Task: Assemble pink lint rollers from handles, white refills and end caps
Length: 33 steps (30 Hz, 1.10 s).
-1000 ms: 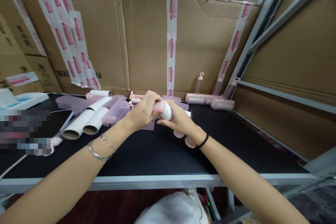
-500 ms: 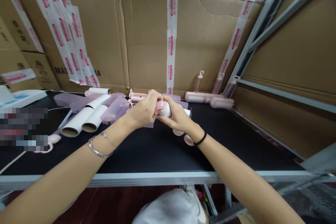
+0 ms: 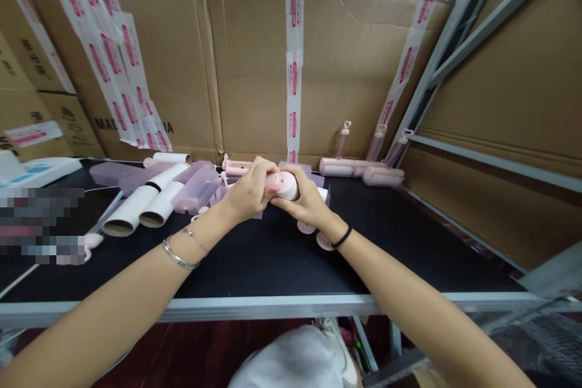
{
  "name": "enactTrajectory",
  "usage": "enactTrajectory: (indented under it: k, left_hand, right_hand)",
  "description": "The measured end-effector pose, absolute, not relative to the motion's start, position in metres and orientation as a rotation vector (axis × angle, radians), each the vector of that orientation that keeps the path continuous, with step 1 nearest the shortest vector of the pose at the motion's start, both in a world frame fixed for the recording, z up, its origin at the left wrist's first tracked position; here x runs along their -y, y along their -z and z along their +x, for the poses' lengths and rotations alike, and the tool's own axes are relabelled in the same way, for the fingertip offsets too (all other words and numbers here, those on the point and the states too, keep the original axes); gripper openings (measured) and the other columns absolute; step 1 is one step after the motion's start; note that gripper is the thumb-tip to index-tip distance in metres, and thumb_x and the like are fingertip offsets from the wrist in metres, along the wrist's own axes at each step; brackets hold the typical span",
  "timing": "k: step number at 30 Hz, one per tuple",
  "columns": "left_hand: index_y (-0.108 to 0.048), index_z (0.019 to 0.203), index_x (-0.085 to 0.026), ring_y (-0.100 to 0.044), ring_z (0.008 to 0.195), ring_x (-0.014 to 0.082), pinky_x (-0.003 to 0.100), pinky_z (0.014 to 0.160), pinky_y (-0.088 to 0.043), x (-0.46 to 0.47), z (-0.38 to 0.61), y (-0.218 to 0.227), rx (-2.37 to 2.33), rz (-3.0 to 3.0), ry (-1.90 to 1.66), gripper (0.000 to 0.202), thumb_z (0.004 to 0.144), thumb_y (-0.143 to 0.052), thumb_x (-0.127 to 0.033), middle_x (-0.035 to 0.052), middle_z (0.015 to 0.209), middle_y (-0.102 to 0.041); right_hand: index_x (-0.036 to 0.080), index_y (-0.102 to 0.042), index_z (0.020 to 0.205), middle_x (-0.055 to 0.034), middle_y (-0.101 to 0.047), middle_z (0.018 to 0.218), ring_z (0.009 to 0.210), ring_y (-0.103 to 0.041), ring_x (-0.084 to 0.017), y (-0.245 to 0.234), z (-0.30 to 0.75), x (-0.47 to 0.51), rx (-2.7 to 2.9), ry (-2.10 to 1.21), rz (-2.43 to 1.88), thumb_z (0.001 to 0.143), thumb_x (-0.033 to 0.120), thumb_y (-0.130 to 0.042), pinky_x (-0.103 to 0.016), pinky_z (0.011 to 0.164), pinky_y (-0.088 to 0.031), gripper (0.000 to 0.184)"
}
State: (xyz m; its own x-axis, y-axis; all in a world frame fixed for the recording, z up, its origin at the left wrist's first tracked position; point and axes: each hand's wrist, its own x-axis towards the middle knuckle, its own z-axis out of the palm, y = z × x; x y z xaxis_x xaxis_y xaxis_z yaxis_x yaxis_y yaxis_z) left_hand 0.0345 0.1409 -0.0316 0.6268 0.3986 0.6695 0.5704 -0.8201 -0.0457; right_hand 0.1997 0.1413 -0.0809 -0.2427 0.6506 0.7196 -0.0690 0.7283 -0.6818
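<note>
Both hands meet over the middle of the black tabletop, wrapped around a pink-and-white lint roller. Its round pink end with a small dark hole faces me, and a white rim shows below. My left hand is closed on the left side, thumb against the pink end. My right hand curls around the right side, its thumb underneath. The fingers hide most of the roller's length. Just behind the left hand lies a pink roller frame. Pink round end pieces sit beneath the right wrist.
White paper rolls and translucent purple covers lie in a heap on the left. Several pink rollers with upright handles stand at the back right. A cardboard wall closes the back; a metal rail edges the front.
The roller has turned slightly in my hands, so its pink end with the hole shows more. Both hands stay closed around it. The view has shifted a little.
</note>
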Motion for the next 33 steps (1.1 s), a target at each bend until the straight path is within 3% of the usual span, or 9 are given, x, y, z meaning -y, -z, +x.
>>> enactTrajectory:
  k: [10,14,21,26,33]
  left_hand:
    - [-0.041,0.098,-0.016,-0.052,0.080,0.0182,0.035,0.074,-0.045,-0.150,0.030,0.037,0.601,-2.583,0.978,0.046,0.090,-0.016,-0.054,0.0087,0.087,-0.050]
    - [-0.041,0.099,-0.015,-0.052,0.077,0.0165,0.031,0.070,-0.046,-0.152,0.028,0.037,0.504,-2.527,0.959,0.042,0.092,-0.016,-0.048,0.0079,0.085,-0.050]
    - [-0.043,0.103,-0.015,-0.055,0.084,0.0160,0.030,0.074,-0.046,-0.151,0.019,0.031,0.671,-2.585,1.019,0.039,0.093,-0.020,-0.045,0.0085,0.089,-0.053]
    - [-0.044,0.108,-0.014,-0.056,0.092,0.0171,0.031,0.080,-0.046,-0.150,0.017,0.029,0.797,-2.622,1.001,0.044,0.091,-0.026,-0.050,0.0105,0.096,-0.056]
    - [-0.041,0.119,-0.012,-0.054,0.105,0.0213,0.034,0.089,-0.043,-0.151,0.018,0.027,1.059,-2.733,0.863,0.053,0.086,-0.037,-0.054,0.0136,0.111,-0.054]
  right_hand:
    - [0.024,-0.051,0.109,-0.0040,-0.057,0.107,0.094,-0.054,-0.022,0.083,0.200,-0.142,1.739,-0.715,-0.519,0.067,0.043,-0.070,-0.036,0.086,-0.040,0.049]
    - [0.022,-0.047,0.108,-0.0028,-0.057,0.099,0.085,-0.056,-0.019,0.082,0.201,-0.144,1.762,-0.785,-0.498,0.065,0.046,-0.070,-0.034,0.078,-0.043,0.055]
    - [0.024,-0.041,0.098,-0.0026,-0.061,0.098,0.095,-0.059,-0.019,0.066,0.213,-0.144,1.540,-1.030,-0.290,0.064,0.040,-0.074,-0.036,0.084,-0.045,0.050]
    - [0.026,-0.039,0.105,0.0009,-0.062,0.090,0.080,-0.062,-0.015,0.076,0.215,-0.159,1.257,-1.049,-0.398,0.066,0.037,-0.072,-0.033,0.074,-0.049,0.053]
    - [0.026,-0.036,0.100,0.0043,-0.062,0.078,0.068,-0.063,-0.014,0.072,0.222,-0.169,0.797,-1.183,-0.437,0.063,0.034,-0.067,-0.029,0.064,-0.052,0.049]
